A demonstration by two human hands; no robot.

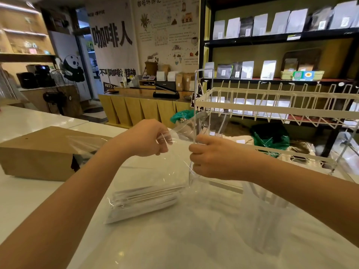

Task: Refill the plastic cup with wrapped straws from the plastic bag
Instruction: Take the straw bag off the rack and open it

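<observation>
Holding the clear plastic bag (167, 171) by its mouth, I have both hands raised above the white tabletop (194, 239). My left hand (144, 137) has its grip clamped on one edge of the film; my right hand (208, 157) has its grip clamped on the opposite edge. The wrapped straws (143, 199) lie stacked in the bag's lower end, resting on the tabletop. A white wire rack (272, 105) stands just beyond my right hand, close behind the bag mouth. A brown cardboard box (38, 150) sits to the left, with more clear film draped across its corner. I cannot make out the plastic cup.
</observation>
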